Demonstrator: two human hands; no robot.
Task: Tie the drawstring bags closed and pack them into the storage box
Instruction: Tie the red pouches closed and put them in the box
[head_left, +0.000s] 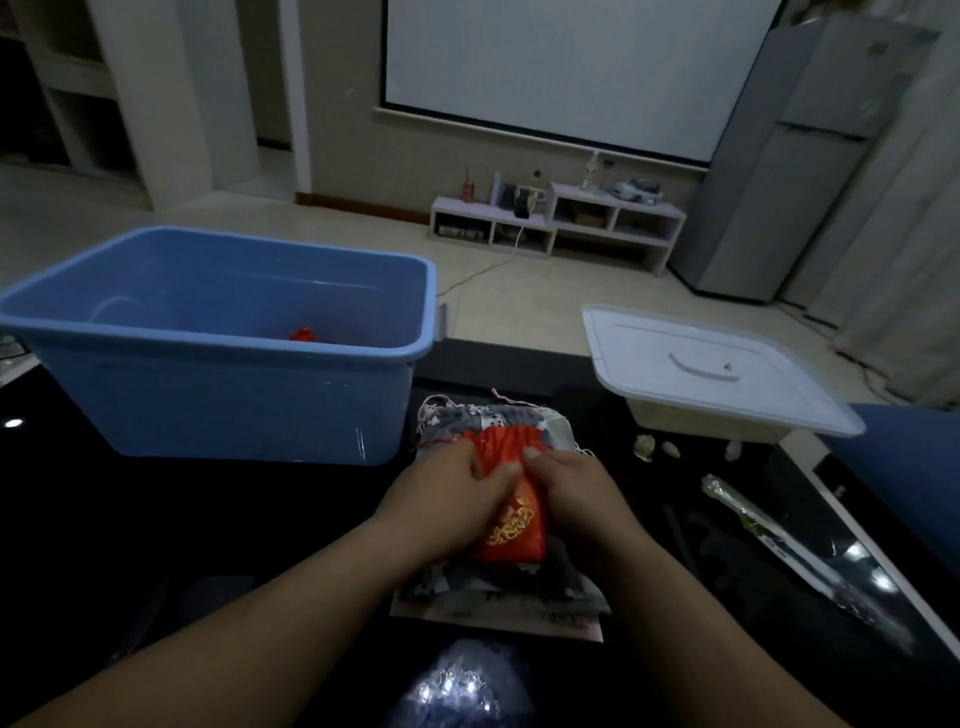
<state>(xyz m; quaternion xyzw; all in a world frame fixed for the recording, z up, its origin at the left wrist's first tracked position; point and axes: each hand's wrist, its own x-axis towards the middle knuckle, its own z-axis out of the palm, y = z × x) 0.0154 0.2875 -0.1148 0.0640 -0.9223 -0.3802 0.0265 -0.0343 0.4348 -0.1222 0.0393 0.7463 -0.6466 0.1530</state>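
while both hands meet over the near centre of the dark glossy table (208, 519), the left hand (452, 491) and the right hand (579, 491) each grasp the red satin drawstring bag (514, 535) with gold embroidery, thumbs pressed on its upper part just below the gathered mouth. bag lies on top of a stack of grey patterned cloth bags (467, 418), touching it. far left: blue rectangular plastic storage box (218, 374), open top, standing on the table just beside the stack; a small red bag (303, 334) lies inside, partly hidden by the near rim. far right: white translucent plastic container (717, 374) with its lid on, well apart from the hands. small pale shells (644, 447) lie near its near-left corner. string tied or not: cannot tell.
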